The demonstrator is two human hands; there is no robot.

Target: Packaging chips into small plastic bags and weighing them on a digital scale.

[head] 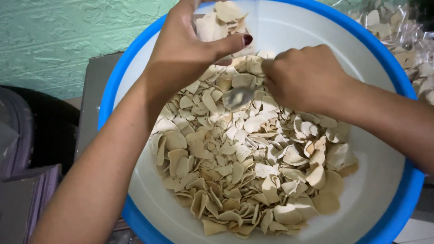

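A big round basin (384, 190), white inside with a blue rim, holds a heap of pale beige curled chips (235, 167). My left hand (185, 49) is at the basin's far side, gripping a clear plastic bag (226, 22) partly filled with the same chips. My right hand (303, 77) is closed on the handle of a metal spoon (237, 96), whose bowl rests on the heap just below the bag's mouth.
Clear bags filled with chips (407, 36) lie at the top right. A green textured wall (58, 40) is at the back left. The basin sits on a grey surface (92, 95). Dark objects (27, 149) stand at the left.
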